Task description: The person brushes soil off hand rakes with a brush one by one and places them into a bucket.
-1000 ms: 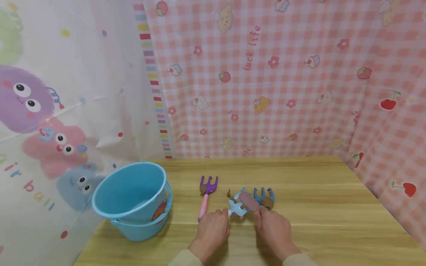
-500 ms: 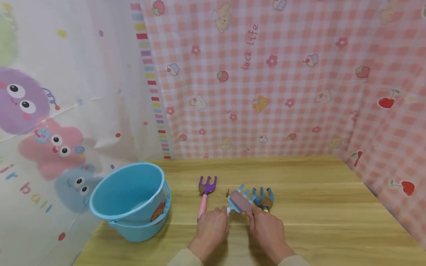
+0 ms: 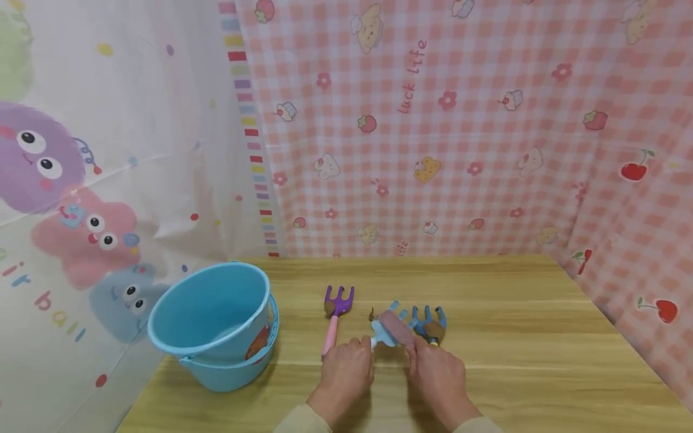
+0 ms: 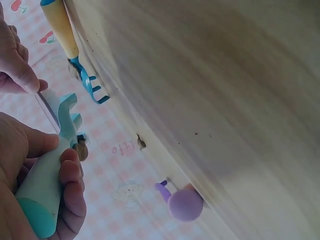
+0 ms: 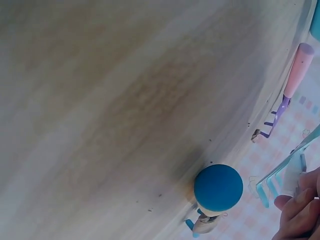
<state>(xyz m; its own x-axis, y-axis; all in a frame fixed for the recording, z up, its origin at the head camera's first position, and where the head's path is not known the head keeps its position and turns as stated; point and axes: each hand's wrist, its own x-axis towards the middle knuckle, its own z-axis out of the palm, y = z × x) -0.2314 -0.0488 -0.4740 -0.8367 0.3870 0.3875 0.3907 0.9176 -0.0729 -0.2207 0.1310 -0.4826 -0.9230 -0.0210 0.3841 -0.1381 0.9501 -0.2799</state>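
Note:
My left hand [image 3: 346, 370] grips a light-blue toy hand rake [image 3: 381, 334] by its pale handle, tines pointing away. In the left wrist view its fingers wrap the handle [image 4: 42, 190], and a brown clump [image 4: 81, 149] sits by the rake head. My right hand [image 3: 440, 376] pinches the near end of an oblong dusty-pink brush [image 3: 396, 326], which lies across the rake head and overlaps its tines. Seen from the left wrist, the brush has a pale underside [image 4: 50, 102] facing the rake.
A darker blue rake [image 3: 430, 326] with a brown patch lies just right. Left of the hands lies a purple rake [image 3: 341, 305] with a pink handle. A small brown crumb [image 3: 371, 314] sits between. A blue bucket [image 3: 227, 374] stands at the left. Dark specks [image 4: 196, 133] dot the table.
My right hand has shifted the brush left over the light-blue rake, then slightly back right. The rake's tines show more beyond the brush than a second ago. My left hand keeps its grip.

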